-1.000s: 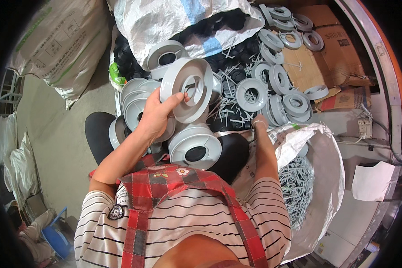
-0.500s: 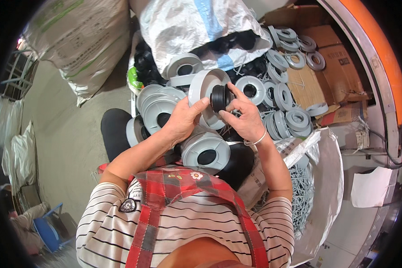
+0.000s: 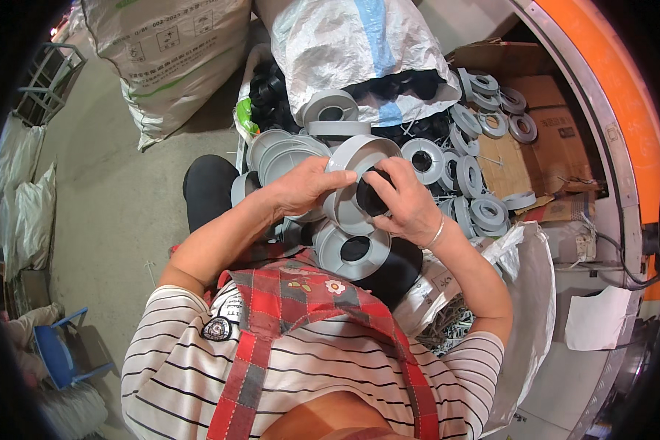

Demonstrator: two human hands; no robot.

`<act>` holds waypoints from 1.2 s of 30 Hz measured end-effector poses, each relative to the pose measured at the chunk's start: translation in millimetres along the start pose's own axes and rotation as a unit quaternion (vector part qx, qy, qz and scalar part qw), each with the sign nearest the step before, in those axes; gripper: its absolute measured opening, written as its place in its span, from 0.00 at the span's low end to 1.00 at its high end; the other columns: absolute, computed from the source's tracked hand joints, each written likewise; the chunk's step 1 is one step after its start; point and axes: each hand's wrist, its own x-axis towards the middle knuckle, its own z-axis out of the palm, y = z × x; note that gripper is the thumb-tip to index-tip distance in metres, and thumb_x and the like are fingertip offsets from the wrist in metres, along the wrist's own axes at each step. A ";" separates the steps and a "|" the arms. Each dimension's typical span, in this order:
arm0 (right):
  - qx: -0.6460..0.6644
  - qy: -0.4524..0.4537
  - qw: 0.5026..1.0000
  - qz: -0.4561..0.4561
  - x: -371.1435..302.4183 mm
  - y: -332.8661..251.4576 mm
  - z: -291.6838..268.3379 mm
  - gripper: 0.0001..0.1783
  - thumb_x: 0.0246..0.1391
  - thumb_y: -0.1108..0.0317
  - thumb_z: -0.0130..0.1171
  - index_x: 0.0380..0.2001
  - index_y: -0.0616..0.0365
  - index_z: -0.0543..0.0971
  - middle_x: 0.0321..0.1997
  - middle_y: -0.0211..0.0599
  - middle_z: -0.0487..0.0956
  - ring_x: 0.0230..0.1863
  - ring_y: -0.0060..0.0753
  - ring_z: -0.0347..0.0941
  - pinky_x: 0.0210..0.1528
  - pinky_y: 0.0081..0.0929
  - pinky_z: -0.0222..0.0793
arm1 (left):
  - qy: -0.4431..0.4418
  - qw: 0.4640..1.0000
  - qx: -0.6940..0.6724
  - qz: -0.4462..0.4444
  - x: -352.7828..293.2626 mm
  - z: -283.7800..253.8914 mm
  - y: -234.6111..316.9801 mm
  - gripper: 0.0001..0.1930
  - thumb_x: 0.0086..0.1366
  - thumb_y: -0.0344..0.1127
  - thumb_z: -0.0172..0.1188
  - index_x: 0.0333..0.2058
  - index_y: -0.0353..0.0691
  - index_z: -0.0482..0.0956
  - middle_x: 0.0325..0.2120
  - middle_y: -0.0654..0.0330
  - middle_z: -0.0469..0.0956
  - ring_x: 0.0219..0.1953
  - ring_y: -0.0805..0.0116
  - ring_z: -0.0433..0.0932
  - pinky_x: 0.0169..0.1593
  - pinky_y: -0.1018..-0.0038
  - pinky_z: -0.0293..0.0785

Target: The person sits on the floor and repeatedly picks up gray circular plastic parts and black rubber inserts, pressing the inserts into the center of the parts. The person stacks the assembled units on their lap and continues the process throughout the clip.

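Note:
In front of my lap, my left hand (image 3: 306,185) grips the rim of a round grey plastic flange (image 3: 350,152), thumb on its inner side. My right hand (image 3: 409,204) has its fingers curled over a black rubber sleeve (image 3: 370,196), pressed at the flange's centre hole. My fingers cover much of the sleeve, so how deep it sits cannot be seen. Below, a similar grey flange (image 3: 331,253) with a black centre rests on my lap. More grey flanges (image 3: 275,158) are stacked just beyond my left hand.
A white woven sack (image 3: 337,62) with black parts at its mouth lies ahead. Grey rings (image 3: 469,176) are heaped at the right beside cardboard (image 3: 557,139). An open sack (image 3: 524,293) stands by my right arm, a full sack (image 3: 176,59) far left, a blue stool (image 3: 55,356) lower left.
My right fingers have closed further over the black sleeve, which is now largely covered and against the flange. The whole view has shifted slightly.

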 end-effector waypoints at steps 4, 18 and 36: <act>0.043 0.052 0.989 0.132 -2.9 -9.4 6.4 0.38 0.26 0.73 0.69 0.49 0.61 0.69 0.46 0.48 0.68 0.49 0.55 0.64 0.52 0.41 0.66 | 0.038 0.999 0.015 0.025 -6.4 15.6 -2.8 0.19 0.63 0.41 0.61 0.47 0.32 0.74 0.38 0.59 0.78 0.39 0.74 0.76 0.41 0.75 0.74; 0.740 0.144 0.525 0.395 -29.5 26.1 78.1 0.32 0.60 0.46 0.51 0.55 0.64 0.65 0.42 0.50 0.79 0.40 0.44 0.78 0.43 0.29 0.75 | -0.020 0.806 0.511 0.300 -16.3 12.4 -18.3 0.42 0.55 0.34 0.65 0.64 0.29 0.51 0.62 0.39 0.57 0.65 0.48 0.59 0.64 0.61 0.57; 0.274 0.388 0.549 0.687 -168.2 291.6 159.8 0.19 0.48 0.65 0.62 0.32 0.76 0.74 0.24 0.48 0.76 0.11 0.37 0.70 0.11 0.30 0.66 | -0.096 0.783 0.576 0.212 30.7 -4.4 20.8 0.23 0.56 0.33 0.66 0.50 0.33 0.73 0.45 0.50 0.77 0.49 0.51 0.75 0.52 0.62 0.72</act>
